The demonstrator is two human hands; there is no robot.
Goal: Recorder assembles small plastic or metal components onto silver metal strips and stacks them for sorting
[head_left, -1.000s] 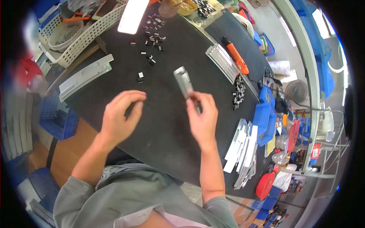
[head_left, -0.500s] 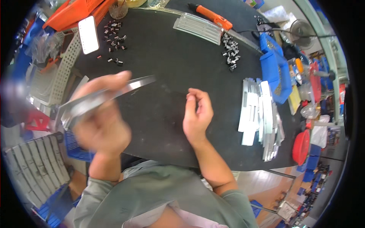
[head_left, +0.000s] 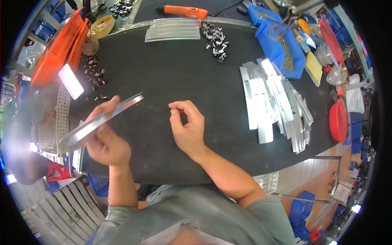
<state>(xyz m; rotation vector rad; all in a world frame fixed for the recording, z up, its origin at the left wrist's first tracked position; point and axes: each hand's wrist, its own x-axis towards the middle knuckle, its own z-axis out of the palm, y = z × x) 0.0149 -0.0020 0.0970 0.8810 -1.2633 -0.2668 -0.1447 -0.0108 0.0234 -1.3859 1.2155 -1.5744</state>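
My left hand (head_left: 109, 148) is closed around a long, shiny metal strip (head_left: 101, 119), which slants up to the right above the dark table. Curled fingers meet the thumb on my right hand (head_left: 191, 130), to the right of the strip and apart from it; anything small between those fingertips is hidden. Beyond my left hand lie small black-and-pink parts (head_left: 94, 74), loosely scattered. Right of my right hand is an uneven pile of silvery metal strips (head_left: 265, 100).
Several strips lie in a row (head_left: 173, 30) at the far side, near an orange electric screwdriver (head_left: 185, 11). Small black-and-white parts (head_left: 216, 43) are heaped beside them. Blue bins (head_left: 281, 51) stand at the far right, a phone with a lit screen (head_left: 71, 81) at left, a red bowl (head_left: 338, 121) at right.
The whole view has turned and shifted. My left hand still grips the strip and is less blurred now. My right hand keeps its curled shape and appears closer to the strip.
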